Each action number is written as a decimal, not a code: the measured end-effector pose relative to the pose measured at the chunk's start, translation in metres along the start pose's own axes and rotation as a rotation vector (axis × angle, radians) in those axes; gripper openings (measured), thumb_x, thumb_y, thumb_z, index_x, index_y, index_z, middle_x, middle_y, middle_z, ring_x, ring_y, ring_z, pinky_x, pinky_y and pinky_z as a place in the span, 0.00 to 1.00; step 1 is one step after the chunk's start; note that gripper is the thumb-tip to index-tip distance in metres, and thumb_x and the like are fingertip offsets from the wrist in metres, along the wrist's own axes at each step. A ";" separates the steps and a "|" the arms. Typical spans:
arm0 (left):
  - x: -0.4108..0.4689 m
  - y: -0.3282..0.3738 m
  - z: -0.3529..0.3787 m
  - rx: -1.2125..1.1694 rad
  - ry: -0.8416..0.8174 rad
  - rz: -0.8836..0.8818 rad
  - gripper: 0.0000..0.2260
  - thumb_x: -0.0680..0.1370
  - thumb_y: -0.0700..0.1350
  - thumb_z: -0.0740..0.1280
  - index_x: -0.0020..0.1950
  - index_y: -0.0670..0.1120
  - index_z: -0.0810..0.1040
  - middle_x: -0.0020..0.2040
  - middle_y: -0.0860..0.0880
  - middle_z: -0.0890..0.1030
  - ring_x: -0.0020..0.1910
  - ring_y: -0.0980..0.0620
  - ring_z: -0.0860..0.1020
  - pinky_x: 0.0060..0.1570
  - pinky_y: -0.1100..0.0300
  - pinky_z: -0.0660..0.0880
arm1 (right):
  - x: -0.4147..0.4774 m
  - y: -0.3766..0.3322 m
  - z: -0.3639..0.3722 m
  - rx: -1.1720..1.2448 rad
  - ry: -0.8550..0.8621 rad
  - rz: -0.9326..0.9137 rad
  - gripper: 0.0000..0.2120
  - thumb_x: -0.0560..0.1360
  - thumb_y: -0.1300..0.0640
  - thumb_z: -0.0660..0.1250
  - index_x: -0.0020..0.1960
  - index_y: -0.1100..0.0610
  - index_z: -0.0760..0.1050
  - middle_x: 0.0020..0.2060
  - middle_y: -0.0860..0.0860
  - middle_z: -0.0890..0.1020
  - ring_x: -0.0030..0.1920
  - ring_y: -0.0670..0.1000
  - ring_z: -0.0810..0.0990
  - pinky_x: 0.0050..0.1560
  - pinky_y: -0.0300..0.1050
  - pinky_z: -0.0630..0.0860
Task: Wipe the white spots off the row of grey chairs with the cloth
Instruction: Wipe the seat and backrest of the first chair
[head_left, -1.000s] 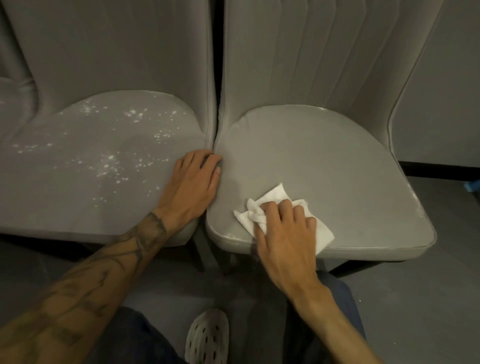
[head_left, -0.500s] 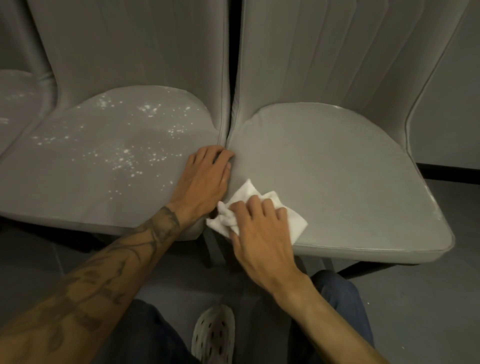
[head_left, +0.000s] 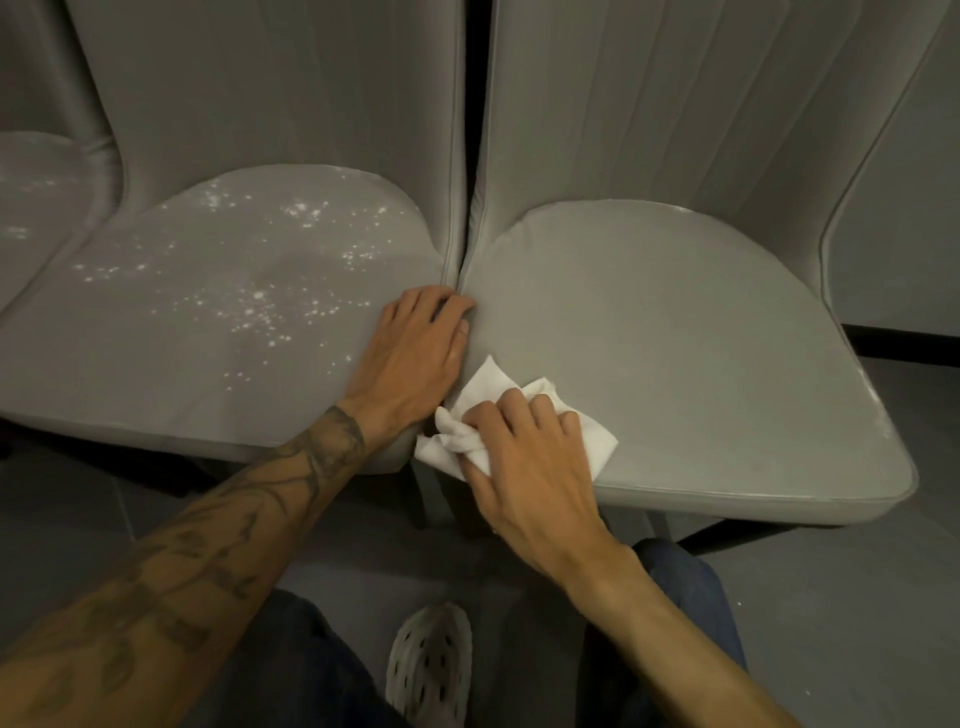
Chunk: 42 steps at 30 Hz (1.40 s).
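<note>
Head view: three grey chairs stand side by side. The right hand (head_left: 524, 467) presses a crumpled white cloth (head_left: 483, 387) onto the front left corner of the right chair (head_left: 675, 338). Its fingers are bent over the cloth and its thumb lies against the bunched end, gripping it. The left hand (head_left: 410, 358) lies just beside the cloth on the right edge of the middle chair (head_left: 156, 374), fingers loosely spread and holding nothing, their tips at the gap between the two seats. White spots (head_left: 254, 312) are scattered across the middle seat, and a few show on the left chair (head_left: 31, 208). The right seat looks mostly plain grey; a pale streak along its right rim may be residue or sheen. A perforated shoe (head_left: 431, 665) rests on the floor (head_left: 857, 597) below.
</note>
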<state>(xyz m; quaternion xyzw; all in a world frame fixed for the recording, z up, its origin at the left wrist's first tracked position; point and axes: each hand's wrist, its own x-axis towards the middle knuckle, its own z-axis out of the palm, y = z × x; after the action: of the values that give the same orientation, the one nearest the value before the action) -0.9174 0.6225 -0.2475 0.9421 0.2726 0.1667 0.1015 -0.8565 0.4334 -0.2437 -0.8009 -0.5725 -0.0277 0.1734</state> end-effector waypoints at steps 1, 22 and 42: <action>0.000 0.000 -0.001 -0.001 0.003 -0.002 0.15 0.87 0.45 0.57 0.71 0.45 0.75 0.68 0.44 0.76 0.67 0.44 0.72 0.68 0.49 0.67 | -0.003 0.003 -0.001 0.001 0.002 -0.001 0.11 0.80 0.42 0.58 0.56 0.46 0.70 0.51 0.46 0.73 0.47 0.50 0.68 0.47 0.49 0.67; 0.002 0.002 -0.001 0.027 -0.019 0.001 0.15 0.87 0.46 0.58 0.72 0.46 0.74 0.69 0.44 0.75 0.68 0.44 0.72 0.67 0.48 0.67 | -0.028 0.023 -0.019 -0.039 -0.038 0.009 0.10 0.79 0.43 0.59 0.55 0.45 0.73 0.50 0.46 0.73 0.47 0.52 0.70 0.44 0.50 0.64; 0.032 0.039 0.011 0.115 0.026 -0.003 0.17 0.83 0.53 0.56 0.62 0.45 0.78 0.64 0.41 0.78 0.62 0.38 0.75 0.63 0.43 0.69 | 0.001 0.186 -0.063 -0.139 0.020 0.525 0.15 0.82 0.42 0.56 0.60 0.50 0.72 0.57 0.53 0.75 0.57 0.60 0.72 0.56 0.58 0.68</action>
<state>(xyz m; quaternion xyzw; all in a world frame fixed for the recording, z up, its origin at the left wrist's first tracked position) -0.8694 0.6065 -0.2384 0.9438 0.2844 0.1628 0.0440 -0.6737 0.3617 -0.2302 -0.9316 -0.3402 -0.0288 0.1246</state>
